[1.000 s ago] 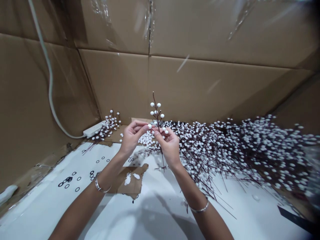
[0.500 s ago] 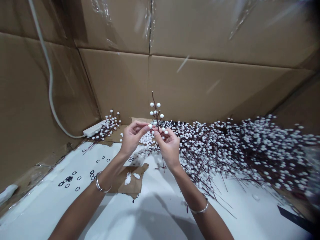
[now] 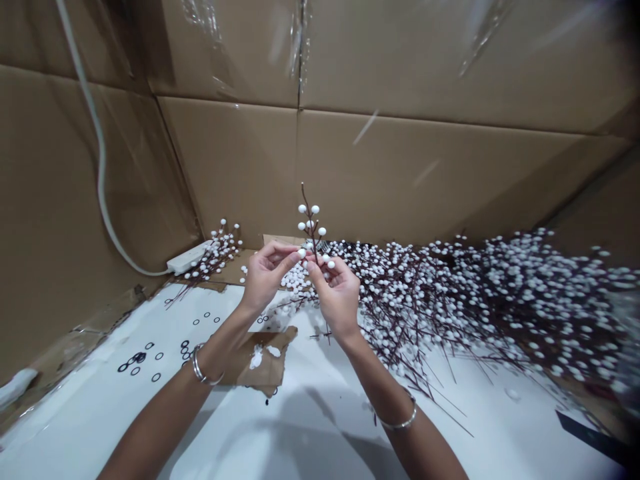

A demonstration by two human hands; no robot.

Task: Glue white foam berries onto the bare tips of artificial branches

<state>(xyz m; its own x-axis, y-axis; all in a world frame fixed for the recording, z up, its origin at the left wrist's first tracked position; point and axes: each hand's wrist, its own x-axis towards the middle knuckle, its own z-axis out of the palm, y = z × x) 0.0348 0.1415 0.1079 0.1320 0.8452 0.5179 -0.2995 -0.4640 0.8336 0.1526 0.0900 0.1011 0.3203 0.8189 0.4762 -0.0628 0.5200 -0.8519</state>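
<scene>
An artificial berry stem [image 3: 313,230], brown with several white berries on short twigs, stands upright between my two hands. My right hand [image 3: 339,293] is closed on its lower part, thumb and fingers pinching the stalk. With thumb and forefinger, my left hand [image 3: 265,273] pinches a single white berry [image 3: 302,253] at the left side of the stem. Whether that berry is seated on a twig is hidden by the fingertips. Beneath and behind the hands lies a heap of loose white berries [image 3: 297,280]. The stem's bare tip points up.
A big pile of berry stems [image 3: 450,300] covers the right side of the white table [image 3: 320,427]. At the left are a small bunch of stems [image 3: 215,250], a white power strip [image 3: 189,259] and several black rings [image 3: 135,360]. A cardboard piece [image 3: 255,367] carries white smears. Cardboard walls [image 3: 400,167] stand behind.
The stem has shifted and tilted very slightly left. My left fingers and the pinched berry have moved a touch right, toward the stem. The right hand keeps its grip.
</scene>
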